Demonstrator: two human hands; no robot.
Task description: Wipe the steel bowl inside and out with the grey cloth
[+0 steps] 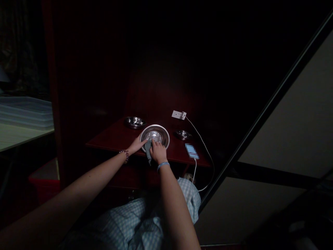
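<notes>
A shiny metal bowl (164, 133) is tilted toward me at the front edge of the dark red desk (114, 136). My left hand (136, 143) grips the bowl's left rim, thumb over the edge. A grey cloth (148, 150) hangs over the near rim, bunched beneath the fingers of my right hand (158, 151), which presses it against the inside of the bowl. Two smaller metal bowls rest on the desk: one bowl (135, 122) to the left behind, another bowl (183, 134) to the right.
A phone (191, 151) lies at the desk's right side, with a white cable (206, 152) running to a wall socket (178, 115). Stacked clear plastic lids or boxes (26, 111) sit on a pale table (23, 137) at left. A slanted panel (291, 104) fills the right.
</notes>
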